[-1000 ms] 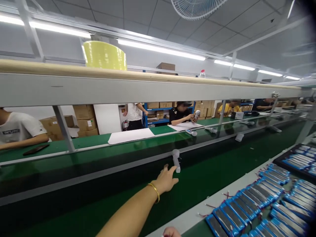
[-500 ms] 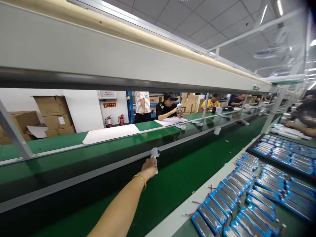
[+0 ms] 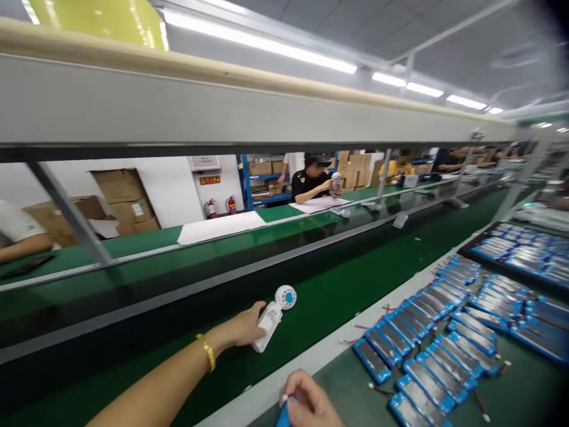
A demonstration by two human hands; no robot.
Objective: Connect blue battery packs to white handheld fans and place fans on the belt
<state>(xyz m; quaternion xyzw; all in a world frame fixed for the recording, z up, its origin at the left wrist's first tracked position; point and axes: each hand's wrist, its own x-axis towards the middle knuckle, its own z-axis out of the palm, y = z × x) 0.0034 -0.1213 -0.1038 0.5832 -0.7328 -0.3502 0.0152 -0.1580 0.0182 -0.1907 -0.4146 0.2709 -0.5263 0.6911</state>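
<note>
My left hand [image 3: 244, 327], with a yellow bracelet at the wrist, grips the lower body of a white handheld device [image 3: 268, 325] over the green belt [image 3: 329, 308]. The device has a round head with a blue centre that points up and to the right. At the bottom centre my right hand [image 3: 309, 403] pinches a blue battery pack [image 3: 284, 413], mostly cut off by the frame edge. Rows of silver and blue battery packs [image 3: 415, 314] with thin wires lie to the right of my hands.
A grey beam [image 3: 249, 112] spans the view above the belt. Slanted metal posts [image 3: 66, 207] stand beyond it. Across the line a person [image 3: 311, 181] handles a similar device near white sheets [image 3: 222, 228]. A black tray [image 3: 478, 249] of batteries sits at right.
My left hand has drawn the white device nearer and lower, and the device is now tilted. My right hand has come into view with a blue battery pack. The view has shifted.
</note>
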